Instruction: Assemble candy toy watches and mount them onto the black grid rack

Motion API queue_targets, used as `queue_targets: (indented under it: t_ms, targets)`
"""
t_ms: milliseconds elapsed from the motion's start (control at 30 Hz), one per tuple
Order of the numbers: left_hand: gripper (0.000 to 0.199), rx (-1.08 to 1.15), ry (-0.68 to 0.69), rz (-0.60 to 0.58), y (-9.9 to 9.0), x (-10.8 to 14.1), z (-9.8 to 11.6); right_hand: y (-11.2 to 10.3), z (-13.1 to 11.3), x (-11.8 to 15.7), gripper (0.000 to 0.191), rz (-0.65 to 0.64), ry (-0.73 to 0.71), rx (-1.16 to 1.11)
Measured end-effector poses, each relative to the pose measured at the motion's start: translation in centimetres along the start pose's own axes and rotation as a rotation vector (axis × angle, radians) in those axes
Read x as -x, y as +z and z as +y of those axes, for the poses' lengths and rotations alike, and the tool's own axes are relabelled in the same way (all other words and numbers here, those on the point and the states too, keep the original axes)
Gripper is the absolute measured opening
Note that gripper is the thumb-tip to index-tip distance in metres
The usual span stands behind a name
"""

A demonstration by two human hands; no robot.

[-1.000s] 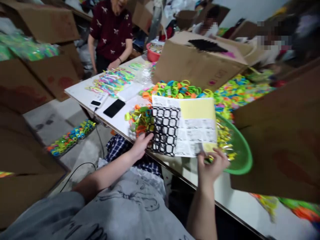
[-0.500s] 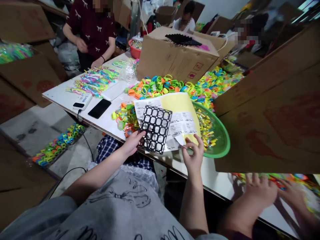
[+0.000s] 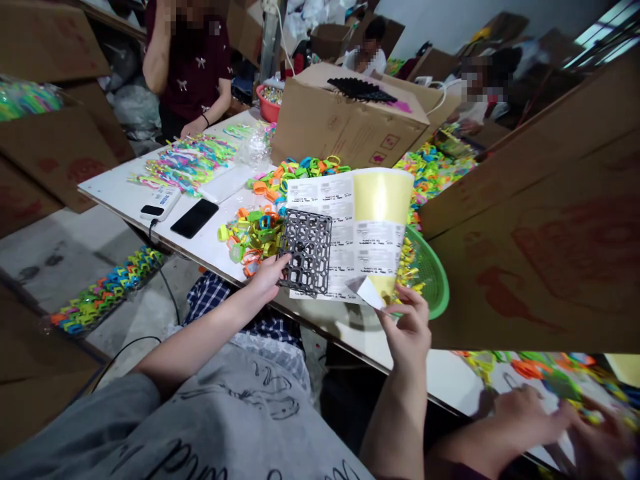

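Black plastic grid [image 3: 306, 251] is pinched by the left hand [image 3: 265, 280] against a label sheet [image 3: 350, 230], above the tabletop [image 3: 210, 241] edge. Since a moment ago the sheet stands more upright, and the right hand [image 3: 411, 330] now peels one label at its lower corner, fingers closed on it.
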State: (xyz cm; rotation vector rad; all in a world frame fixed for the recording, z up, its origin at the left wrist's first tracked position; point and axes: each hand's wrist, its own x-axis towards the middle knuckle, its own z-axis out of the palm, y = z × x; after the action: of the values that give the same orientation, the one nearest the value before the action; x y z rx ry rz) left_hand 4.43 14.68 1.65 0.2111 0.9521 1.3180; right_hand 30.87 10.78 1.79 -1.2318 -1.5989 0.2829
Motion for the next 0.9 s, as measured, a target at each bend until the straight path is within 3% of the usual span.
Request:
queue_targets:
  t_ms: [167, 433, 700, 833, 900]
  targets:
    - [0.004, 0.072, -0.047, 0.021, 0.9, 0.7, -0.1, 0.2, -0.5, 0.3, 0.016, 0.042, 0.001, -0.111]
    - [0.005, 0.077, -0.113, 0.014, 0.1, 0.8, -0.2, -0.3, 0.4, 1.1, 0.024, 0.053, 0.096, -0.206]
    - [0.005, 0.112, -0.179, 0.003, -0.6, 1.6, 0.2, -1.0, 0.6, 1.0, 0.020, -0.049, 0.162, -0.366]
    - [0.003, 0.118, -0.152, -0.013, -1.1, 2.7, -0.1, -1.5, -0.1, 0.8, 0.025, -0.128, 0.226, -0.456]
    - [0.004, 0.121, -0.116, -0.039, -1.5, 3.4, -0.5, -1.8, -0.7, 0.6, 0.025, -0.130, 0.236, -0.396]
